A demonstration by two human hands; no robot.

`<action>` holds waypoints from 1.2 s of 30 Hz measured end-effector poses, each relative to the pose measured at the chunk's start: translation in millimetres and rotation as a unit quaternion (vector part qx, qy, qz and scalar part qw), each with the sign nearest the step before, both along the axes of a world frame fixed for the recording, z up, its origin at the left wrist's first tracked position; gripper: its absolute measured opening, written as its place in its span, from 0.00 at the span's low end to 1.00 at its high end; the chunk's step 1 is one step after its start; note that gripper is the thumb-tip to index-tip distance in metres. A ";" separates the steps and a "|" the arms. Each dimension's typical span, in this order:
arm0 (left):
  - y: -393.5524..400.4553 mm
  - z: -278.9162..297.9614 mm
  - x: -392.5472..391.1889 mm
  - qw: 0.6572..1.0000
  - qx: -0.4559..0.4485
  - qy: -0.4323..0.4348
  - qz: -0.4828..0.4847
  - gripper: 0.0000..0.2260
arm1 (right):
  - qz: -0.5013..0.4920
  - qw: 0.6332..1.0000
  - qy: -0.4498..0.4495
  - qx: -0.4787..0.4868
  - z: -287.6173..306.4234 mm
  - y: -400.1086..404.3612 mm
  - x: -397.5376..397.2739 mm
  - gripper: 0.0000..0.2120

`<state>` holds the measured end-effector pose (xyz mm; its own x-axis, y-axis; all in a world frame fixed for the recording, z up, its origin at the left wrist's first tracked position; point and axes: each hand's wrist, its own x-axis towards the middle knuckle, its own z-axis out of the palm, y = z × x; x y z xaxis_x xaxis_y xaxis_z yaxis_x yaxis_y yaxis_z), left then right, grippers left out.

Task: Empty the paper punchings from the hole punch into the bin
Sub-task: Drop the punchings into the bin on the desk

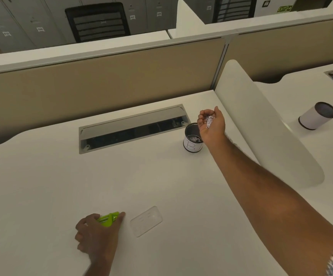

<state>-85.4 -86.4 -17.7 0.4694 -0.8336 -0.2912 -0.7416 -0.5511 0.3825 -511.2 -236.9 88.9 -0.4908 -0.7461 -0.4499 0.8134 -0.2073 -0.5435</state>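
Note:
A small green hole punch (108,219) lies on the white desk near its front edge, with my left hand (97,234) wrapped over it. My right hand (211,124) is stretched far out, palm up and cupped, carrying a little heap of white paper punchings (209,121). It hovers just above and to the right of a small round bin (191,141), white-walled with a dark rim, which has some punchings inside. A clear plastic cover (146,221) lies flat on the desk just right of the hole punch.
An open cable tray (131,128) is set into the desk behind the work area, left of the bin. A tan partition (102,76) closes the back, a white divider (261,126) the right. Another round container (317,115) stands on the neighbouring desk.

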 end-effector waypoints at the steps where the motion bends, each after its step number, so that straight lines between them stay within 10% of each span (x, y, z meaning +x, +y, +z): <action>1: -0.6 -0.8 0.5 1.000 0.003 -0.003 -0.001 0.37 | 0.000 1.000 0.008 0.003 -1.1 -2.1 -1.0 0.26; 36: -15.7 36.5 -27.9 0.987 -0.080 0.010 -0.141 0.27 | 0.076 0.963 0.257 0.009 -14.5 -2.4 1.5 0.37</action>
<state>-113.3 -102.1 18.7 0.2068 -0.9666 -0.1516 -0.8487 -0.2543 0.4637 -509.7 -239.2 74.4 -0.5385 -0.8208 -0.1906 0.4566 -0.0940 -0.8847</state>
